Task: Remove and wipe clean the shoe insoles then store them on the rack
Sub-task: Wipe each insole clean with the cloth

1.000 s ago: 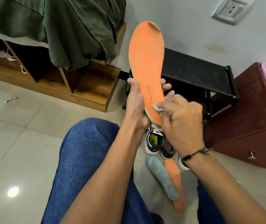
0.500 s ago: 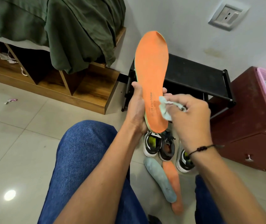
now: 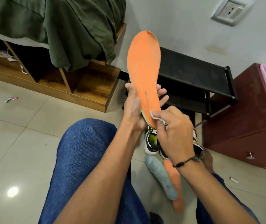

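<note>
The right hand [image 3: 175, 128] pinches a small pale cloth [image 3: 157, 118] between thumb and fingertips and presses it on the heel end of the orange insole [image 3: 144, 73]. Half a second ago the cloth was lifted just off the insole's right edge; now it is back down on the heel, much as it was a second ago, so this looks like repeated wiping strokes, with the heel getting the attention and the toe end probably yet to be done. The left hand [image 3: 134, 109] grips the insole from behind at its narrow waist, thumb on the left edge and fingertips [image 3: 161, 92] showing past the right edge, holding it upright.

Behind the insole stands the black rack [image 3: 193, 73], its top shelf bare. Below the insole, on the floor, are shoes [image 3: 151, 141], partly hidden by the right hand, and nearer the person a grey insole [image 3: 159, 178] lying on another orange insole [image 3: 176, 193]. Nothing blocks the way from insole to rack.
</note>
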`<state>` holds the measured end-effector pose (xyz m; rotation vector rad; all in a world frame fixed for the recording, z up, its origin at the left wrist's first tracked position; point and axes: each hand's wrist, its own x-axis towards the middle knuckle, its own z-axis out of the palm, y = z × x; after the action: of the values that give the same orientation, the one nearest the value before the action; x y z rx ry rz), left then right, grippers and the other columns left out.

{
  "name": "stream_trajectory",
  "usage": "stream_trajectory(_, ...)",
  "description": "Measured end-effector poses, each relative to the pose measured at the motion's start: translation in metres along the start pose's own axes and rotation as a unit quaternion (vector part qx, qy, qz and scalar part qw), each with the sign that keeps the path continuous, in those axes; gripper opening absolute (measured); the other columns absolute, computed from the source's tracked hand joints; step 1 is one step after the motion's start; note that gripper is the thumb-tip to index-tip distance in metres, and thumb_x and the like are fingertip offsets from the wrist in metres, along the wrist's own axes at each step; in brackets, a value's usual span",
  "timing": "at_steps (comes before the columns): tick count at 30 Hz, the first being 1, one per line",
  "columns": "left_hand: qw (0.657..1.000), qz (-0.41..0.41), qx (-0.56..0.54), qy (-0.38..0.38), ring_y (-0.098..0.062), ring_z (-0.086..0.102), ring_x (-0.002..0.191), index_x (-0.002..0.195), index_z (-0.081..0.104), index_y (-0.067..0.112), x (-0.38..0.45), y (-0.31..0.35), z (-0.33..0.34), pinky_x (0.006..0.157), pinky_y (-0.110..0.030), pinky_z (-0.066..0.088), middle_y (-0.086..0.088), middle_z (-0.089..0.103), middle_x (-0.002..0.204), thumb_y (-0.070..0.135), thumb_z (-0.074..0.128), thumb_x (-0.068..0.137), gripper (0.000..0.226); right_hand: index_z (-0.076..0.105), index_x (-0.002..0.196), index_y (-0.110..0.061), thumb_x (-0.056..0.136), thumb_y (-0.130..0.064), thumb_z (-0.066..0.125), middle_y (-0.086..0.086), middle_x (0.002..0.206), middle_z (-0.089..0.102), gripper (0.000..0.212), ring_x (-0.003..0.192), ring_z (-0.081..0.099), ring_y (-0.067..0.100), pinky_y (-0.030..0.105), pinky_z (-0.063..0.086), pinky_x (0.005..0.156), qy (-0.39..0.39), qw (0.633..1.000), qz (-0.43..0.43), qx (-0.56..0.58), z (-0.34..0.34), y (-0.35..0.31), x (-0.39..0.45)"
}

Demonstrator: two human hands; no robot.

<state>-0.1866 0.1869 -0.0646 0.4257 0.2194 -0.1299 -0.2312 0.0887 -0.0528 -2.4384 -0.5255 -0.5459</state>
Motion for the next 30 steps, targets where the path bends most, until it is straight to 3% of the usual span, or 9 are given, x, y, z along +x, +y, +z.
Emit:
stream_trajectory(5,1.0,0.028,-0.012,0.009,-0.022,0.066,0.076,0.109,0.055,0.003,0.0,0.002,-0.001,0.082,-0.042,0.054,-0.015,0.062,0.091,0.062,0.014,0.094,0.073,0.074,0.086,-0.014,0.076,-0.009,0.056,-0.001,0.073,0.06,0.022,0.065,0.058,0.019,0.039,0.051,0.057,-0.005,0.993,0.095,0.069,-0.003,-0.029,-0.011)
stream_trajectory(10,1.0,-0.013,0.025,-0.002,-0.022,0.066,0.071,0.095,0.06,0.0,-0.002,0.001,0.008,0.08,-0.038,0.054,-0.012,0.066,0.078,0.068,0.011,0.09,0.084,0.075,0.085,-0.02,0.079,-0.002,0.067,-0.008,0.082,0.065,0.02,0.078,0.059,0.003,0.013,0.046,0.071,-0.033,0.981,0.125,0.142,-0.026,-0.029,0.018)
stream_trajectory(14,0.999,-0.028,0.043,-0.011,-0.023,0.065,0.073,0.086,0.068,0.006,-0.004,0.0,0.01,0.072,-0.032,0.053,-0.011,0.068,0.076,0.065,0.011,0.093,0.082,0.075,0.085,-0.016,0.077,-0.005,0.062,0.003,0.08,0.064,0.019,0.074,0.061,0.02,0.046,0.049,0.073,0.018,0.998,0.048,0.029,-0.026,-0.006,0.052)
stream_trajectory(17,0.999,-0.026,0.038,-0.02,-0.023,0.064,0.079,0.099,0.062,0.005,-0.004,0.0,0.01,0.076,-0.033,0.054,-0.013,0.067,0.084,0.065,0.011,0.093,0.078,0.074,0.081,-0.017,0.081,-0.008,0.054,0.004,0.073,0.061,0.022,0.063,0.059,0.027,0.042,0.039,0.073,0.005,0.994,-0.049,-0.101,-0.013,0.008,0.056)
stream_trajectory(19,0.999,-0.026,0.026,-0.025,-0.023,0.065,0.077,0.091,0.067,0.002,-0.004,0.001,0.008,0.075,-0.032,0.055,-0.013,0.066,0.083,0.066,0.011,0.092,0.084,0.073,0.078,-0.017,0.084,-0.012,0.045,0.004,0.071,0.062,0.029,0.061,0.058,0.029,0.036,0.028,0.071,0.006,0.99,-0.072,-0.117,-0.004,0.009,0.05)
stream_trajectory(21,0.999,-0.023,0.032,-0.02,-0.021,0.065,0.069,0.08,0.07,0.003,-0.002,0.002,0.004,0.07,-0.03,0.055,-0.011,0.067,0.074,0.066,0.011,0.092,0.087,0.073,0.075,-0.014,0.08,-0.012,0.041,0.006,0.072,0.065,0.032,0.06,0.061,0.028,0.032,0.031,0.07,0.024,0.995,-0.062,-0.079,0.003,0.005,0.038)
stream_trajectory(24,1.0,-0.01,0.021,-0.017,-0.018,0.063,0.068,0.093,0.06,0.0,0.0,0.001,0.003,0.079,-0.034,0.054,-0.009,0.063,0.075,0.065,0.01,0.092,0.082,0.073,0.076,-0.011,0.078,-0.007,0.047,0.01,0.072,0.066,0.027,0.057,0.061,0.031,0.039,0.051,0.064,0.021,0.999,-0.029,-0.033,0.007,-0.009,0.02)
stream_trajectory(26,1.0,0.007,0.0,-0.02,-0.019,0.062,0.068,0.101,0.056,-0.002,0.001,0.002,0.001,0.084,-0.036,0.054,-0.011,0.06,0.079,0.063,0.01,0.093,0.079,0.074,0.079,-0.011,0.074,-0.002,0.054,0.008,0.074,0.067,0.022,0.059,0.061,0.031,0.042,0.052,0.06,0.006,1.0,0.008,-0.013,0.007,-0.021,0.011)
stream_trajectory(30,1.0,0.022,-0.007,-0.021,-0.021,0.059,0.068,0.111,0.052,-0.001,0.001,0.005,0.004,0.084,-0.036,0.054,-0.013,0.058,0.082,0.062,0.013,0.094,0.076,0.075,0.086,-0.017,0.08,-0.005,0.062,-0.005,0.084,0.07,0.019,0.08,0.065,0.013,0.032,0.053,0.073,-0.055,0.986,0.12,0.098,-0.009,-0.031,0.008)
